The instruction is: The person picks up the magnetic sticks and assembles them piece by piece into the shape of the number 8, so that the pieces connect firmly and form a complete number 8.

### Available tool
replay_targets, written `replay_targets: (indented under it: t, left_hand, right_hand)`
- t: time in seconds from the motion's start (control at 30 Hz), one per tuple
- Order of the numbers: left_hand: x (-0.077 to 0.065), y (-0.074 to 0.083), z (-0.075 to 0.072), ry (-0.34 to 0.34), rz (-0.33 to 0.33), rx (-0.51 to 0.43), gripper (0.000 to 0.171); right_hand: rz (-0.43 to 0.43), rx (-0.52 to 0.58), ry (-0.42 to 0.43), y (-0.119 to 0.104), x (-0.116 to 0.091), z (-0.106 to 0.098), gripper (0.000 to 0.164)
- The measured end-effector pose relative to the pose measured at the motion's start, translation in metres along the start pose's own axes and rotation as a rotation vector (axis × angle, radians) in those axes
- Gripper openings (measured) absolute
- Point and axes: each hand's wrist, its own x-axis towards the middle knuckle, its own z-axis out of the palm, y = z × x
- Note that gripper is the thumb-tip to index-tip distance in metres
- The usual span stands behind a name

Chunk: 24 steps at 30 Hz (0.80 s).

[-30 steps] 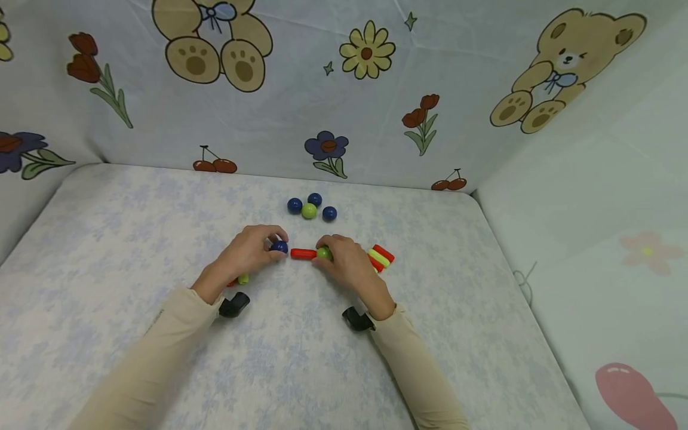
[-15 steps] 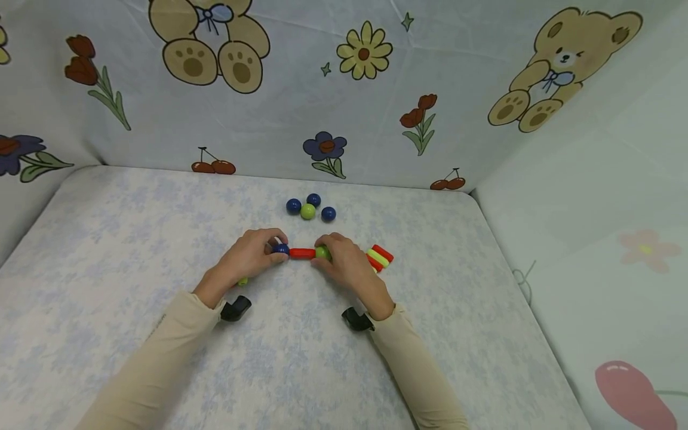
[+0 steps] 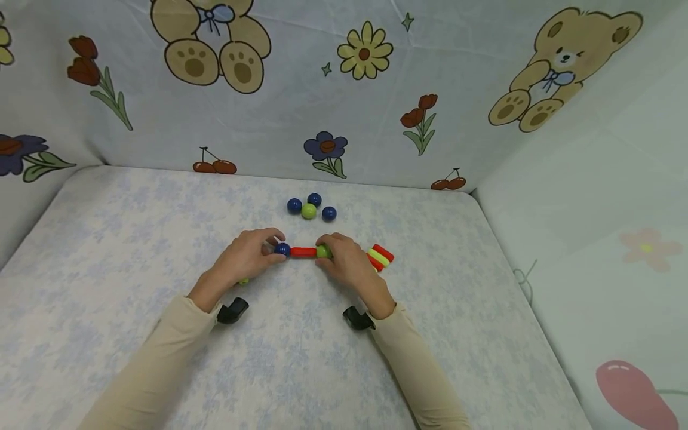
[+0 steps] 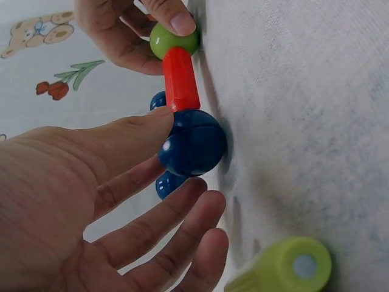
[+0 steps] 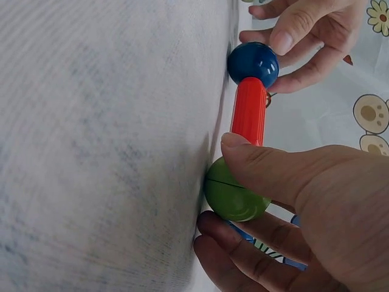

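Note:
A red rod [image 3: 303, 252] lies between a blue ball [image 3: 282, 249] and a green ball [image 3: 323, 251], touching both in one straight line. With thumb and fingers, my left hand [image 3: 246, 255] pinches the blue ball; its other fingers spread beside it in the left wrist view. On the opposite end, my right hand [image 3: 349, 263] pinches the green ball, its thumb [image 5: 261, 161] reaching over to the rod's end. A yellow-green rod [image 4: 292, 264] with a pale round tip lies under the left hand, mostly hidden in the head view.
Behind the hands sits a cluster of several balls, blue [image 3: 294, 206] and green [image 3: 309, 211]. Red and yellow-green rods [image 3: 380, 257] lie side by side right of the right hand. A printed cloth wall [image 3: 279, 119] rises at the table's back edge.
My left hand has moved the blue ball slightly right, closing the gap to the red rod's left end. The right hand has stayed nearly still on the green ball.

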Motion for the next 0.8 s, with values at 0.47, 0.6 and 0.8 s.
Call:
replay_targets:
  t: [0.47,0.6,0.8]
  left_hand:
    - [-0.036,-0.011,-0.017,0.061,0.026,0.034,0.039]
    - [-0.043,-0.018,-0.019,0.071,0.048,0.024,0.039]
    - [-0.049,-0.029,-0.017,0.044,0.015,0.018,0.045]
  right_hand:
    - [-0.015,-0.004,0.011,0.003,0.0,0.002,0.035]
    - [-0.007,-0.006,0.007,0.002,0.001,0.002,0.035]
    - [-0.003,-0.01,0.007,0.002,0.0,0.004,0.035]
